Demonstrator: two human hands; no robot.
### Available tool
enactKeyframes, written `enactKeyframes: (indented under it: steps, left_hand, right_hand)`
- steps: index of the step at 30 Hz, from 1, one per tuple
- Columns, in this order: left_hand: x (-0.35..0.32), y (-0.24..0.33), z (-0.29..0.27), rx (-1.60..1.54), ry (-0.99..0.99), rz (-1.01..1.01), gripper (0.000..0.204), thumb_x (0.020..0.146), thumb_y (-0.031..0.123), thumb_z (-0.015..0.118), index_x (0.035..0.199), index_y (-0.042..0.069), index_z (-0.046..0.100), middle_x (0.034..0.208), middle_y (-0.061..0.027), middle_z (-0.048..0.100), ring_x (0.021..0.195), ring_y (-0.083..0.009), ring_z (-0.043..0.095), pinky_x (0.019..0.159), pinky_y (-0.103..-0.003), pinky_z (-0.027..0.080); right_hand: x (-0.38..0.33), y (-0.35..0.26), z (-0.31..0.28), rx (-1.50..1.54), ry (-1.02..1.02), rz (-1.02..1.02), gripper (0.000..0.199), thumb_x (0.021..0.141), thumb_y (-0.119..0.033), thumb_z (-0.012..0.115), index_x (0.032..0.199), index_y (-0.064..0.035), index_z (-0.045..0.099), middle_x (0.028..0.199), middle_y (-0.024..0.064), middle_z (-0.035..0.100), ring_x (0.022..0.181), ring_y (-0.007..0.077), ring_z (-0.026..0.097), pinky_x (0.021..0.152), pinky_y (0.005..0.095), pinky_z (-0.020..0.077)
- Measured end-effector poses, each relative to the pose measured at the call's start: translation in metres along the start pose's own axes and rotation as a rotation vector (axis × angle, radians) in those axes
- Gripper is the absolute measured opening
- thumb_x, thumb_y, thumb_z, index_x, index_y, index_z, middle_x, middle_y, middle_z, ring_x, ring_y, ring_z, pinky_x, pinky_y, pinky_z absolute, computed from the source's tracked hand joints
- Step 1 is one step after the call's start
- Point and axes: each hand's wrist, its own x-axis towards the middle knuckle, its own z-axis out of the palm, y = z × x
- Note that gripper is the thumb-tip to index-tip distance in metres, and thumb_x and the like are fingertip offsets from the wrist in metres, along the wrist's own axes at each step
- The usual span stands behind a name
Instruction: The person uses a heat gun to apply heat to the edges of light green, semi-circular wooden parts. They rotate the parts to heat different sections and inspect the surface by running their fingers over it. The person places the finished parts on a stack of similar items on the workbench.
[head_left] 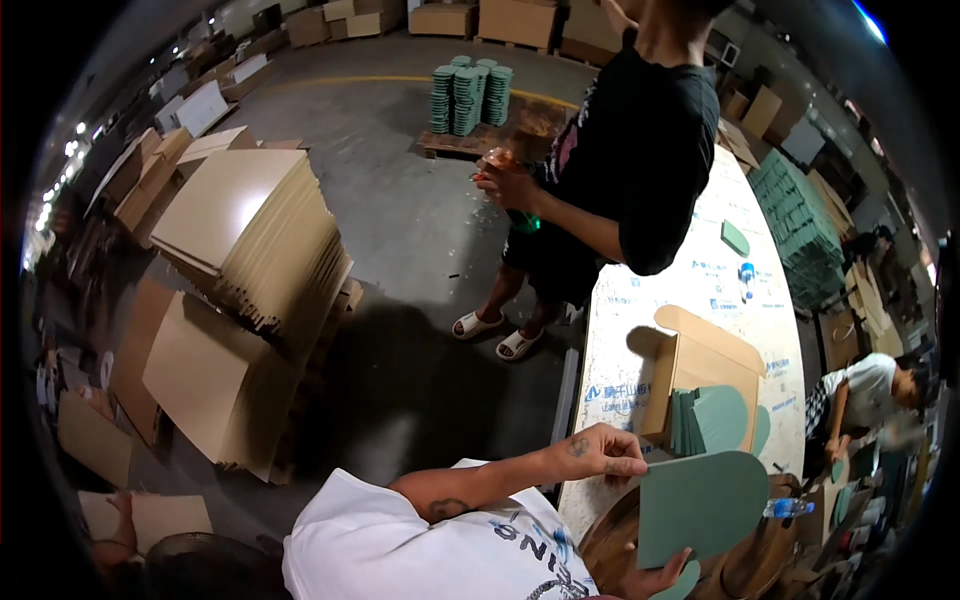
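A flat green panel (705, 505) with one rounded end is held up in front of me at the lower right. At its upper left corner, my left hand (603, 455) is closed, thumb and fingers pinching the edge. My right hand (655, 578) grips the lower edge, its fingertips showing on the panel's face and the rest partly cut off by the frame. Another green piece (683, 582) shows beside that hand. Just beyond the panel, an opened cardboard box (745, 360) holds several similar green panels (712, 418), standing and leaning.
The box rests on a long white printed table (625, 300), with a green block (735, 237) and a small bottle farther along. A clear bottle (788, 507) lies right of my panel. Across the table edge stands a person in black (640, 150). Stacked brown boards (250, 220) fill the left.
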Motion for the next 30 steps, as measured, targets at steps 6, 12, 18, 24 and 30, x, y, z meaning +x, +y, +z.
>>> enactKeyframes:
  steps: [6, 12, 18, 24, 30]
  left_hand:
    - [0.003, 0.002, 0.006, 0.100, -0.131, 0.092, 0.048, 0.088, 0.043, 0.054, 0.109, 0.000, 0.059, 0.085, -0.0054, 0.062, 0.076, -0.0122, 0.059, 0.062, -0.023, 0.048]
    - [0.022, 0.004, 0.001, 0.276, -0.176, 0.010, 0.045, 0.091, 0.044, 0.048, 0.103, 0.003, 0.061, 0.089, -0.0049, 0.059, 0.081, -0.0128, 0.052, 0.072, -0.029, 0.044]
    - [0.012, 0.035, 0.009, 0.113, 0.460, 0.255, 0.036, 0.092, 0.035, 0.049, 0.096, 0.001, 0.060, 0.089, -0.0040, 0.058, 0.078, -0.0080, 0.053, 0.071, -0.021, 0.044]
    - [0.024, 0.036, 0.023, -0.190, 0.582, 0.271, 0.047, 0.096, 0.040, 0.035, 0.110, 0.000, 0.054, 0.098, -0.0043, 0.059, 0.084, -0.0112, 0.056, 0.075, -0.023, 0.045]
    - [0.025, 0.033, 0.019, -0.248, 0.429, 0.265, 0.049, 0.097, 0.043, 0.032, 0.107, 0.001, 0.056, 0.093, -0.0057, 0.061, 0.083, -0.0133, 0.059, 0.074, -0.024, 0.048]
  right_hand:
    - [0.012, 0.015, -0.038, -0.818, -0.069, -0.763, 0.073, 0.068, -0.034, 0.076, 0.118, 0.0097, 0.045, 0.110, 0.0253, 0.053, 0.094, 0.0350, 0.057, 0.072, 0.0443, 0.0498]
    - [-0.014, -0.011, -0.010, -1.118, 0.151, -0.675, 0.051, 0.094, -0.037, 0.040, 0.128, 0.0020, 0.039, 0.119, 0.0156, 0.050, 0.104, 0.0255, 0.053, 0.084, 0.0404, 0.0473]
    - [0.042, -0.038, 0.074, -0.087, 0.085, -0.175, 0.055, 0.095, -0.039, 0.039, 0.127, 0.0063, 0.040, 0.106, 0.0138, 0.058, 0.093, 0.0221, 0.058, 0.079, 0.0340, 0.0502]
    - [0.036, -0.046, 0.085, 0.338, -0.409, -0.092, 0.055, 0.095, -0.025, 0.040, 0.130, 0.0154, 0.027, 0.112, 0.0243, 0.054, 0.087, 0.0274, 0.063, 0.065, 0.0392, 0.0567]
    - [0.026, -0.055, 0.082, 0.435, -0.341, 0.026, 0.065, 0.093, -0.038, 0.035, 0.130, 0.0152, 0.027, 0.118, 0.0279, 0.050, 0.101, 0.0306, 0.058, 0.078, 0.0428, 0.0540]
